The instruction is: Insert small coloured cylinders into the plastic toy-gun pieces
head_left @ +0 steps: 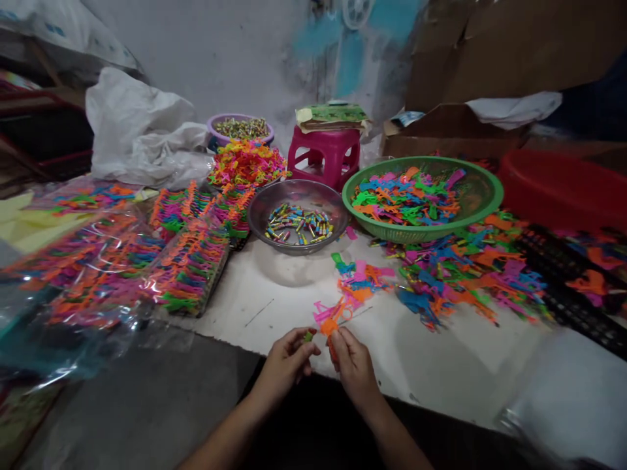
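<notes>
Piece of orange plastic is sitting in the right hand, near the front edge of the table; thumb and fingers are pinching it. Left hand is curling, its thumb and fingers pinching a small green bit. Orange plastic is looking light, fairly stiff, perhaps slick; thin parts could be bending or snapping, so holding by the broader part is seeming safer. Loose coloured pieces are lying just beyond both hands

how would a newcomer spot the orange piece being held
Start at the white table and go to its near edge. There, the right hand pinches the orange piece, opposite the left hand. Unlike the loose pieces scattered beyond, it is held.
</notes>
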`<state>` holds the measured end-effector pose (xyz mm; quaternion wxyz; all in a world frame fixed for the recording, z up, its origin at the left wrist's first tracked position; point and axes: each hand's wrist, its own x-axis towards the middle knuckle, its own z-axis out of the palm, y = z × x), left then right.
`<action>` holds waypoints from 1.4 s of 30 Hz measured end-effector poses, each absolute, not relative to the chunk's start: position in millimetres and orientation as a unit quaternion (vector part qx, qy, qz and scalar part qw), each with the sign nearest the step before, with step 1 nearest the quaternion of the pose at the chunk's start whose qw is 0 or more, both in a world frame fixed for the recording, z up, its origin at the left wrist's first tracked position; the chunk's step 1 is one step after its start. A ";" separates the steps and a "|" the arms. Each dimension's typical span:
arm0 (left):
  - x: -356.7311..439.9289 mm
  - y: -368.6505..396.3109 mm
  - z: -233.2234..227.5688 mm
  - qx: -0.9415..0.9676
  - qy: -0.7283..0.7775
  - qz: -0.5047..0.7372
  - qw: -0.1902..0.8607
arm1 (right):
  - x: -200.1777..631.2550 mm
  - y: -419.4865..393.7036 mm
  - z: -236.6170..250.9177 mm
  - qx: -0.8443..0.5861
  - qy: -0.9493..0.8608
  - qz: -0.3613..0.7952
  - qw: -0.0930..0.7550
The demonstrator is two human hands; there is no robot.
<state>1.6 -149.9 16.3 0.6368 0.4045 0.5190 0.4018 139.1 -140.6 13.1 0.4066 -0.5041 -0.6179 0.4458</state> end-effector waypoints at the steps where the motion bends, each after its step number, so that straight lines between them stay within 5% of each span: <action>1: 0.4 -150.8 17.7 0.402 0.520 0.402 0.637 | 136.8 -141.4 14.8 -0.500 -0.623 0.446 0.402; 7: -5.0 -155.8 15.4 0.410 0.534 0.408 0.617 | 126.8 -140.1 16.3 -0.489 -0.676 0.404 0.375; 17: -5.8 -169.2 8.2 0.551 0.624 0.404 0.380 | 111.4 -154.0 5.1 -0.530 -0.665 0.361 0.382; 23: 1.8 -157.9 9.3 0.524 0.589 0.377 0.487 | 140.8 -129.0 13.5 -0.548 -0.636 0.383 0.384; 29: -14.4 -143.3 0.1 0.500 0.614 0.372 0.484 | 279.6 -63.0 1.6 -0.805 -0.431 0.062 0.404; 34: -38.8 -83.8 29.5 0.612 0.644 0.359 0.284 | 290.3 -53.5 -39.7 -0.731 -0.542 -0.149 0.386; 37: -55.6 -13.7 59.7 0.687 0.667 0.257 0.131 | 261.2 -57.8 -55.1 -0.677 -0.586 -0.208 0.394; 42: -77.8 105.2 79.4 0.754 0.639 0.089 0.122 | 249.6 -53.6 -65.0 -0.616 -0.647 -0.183 0.410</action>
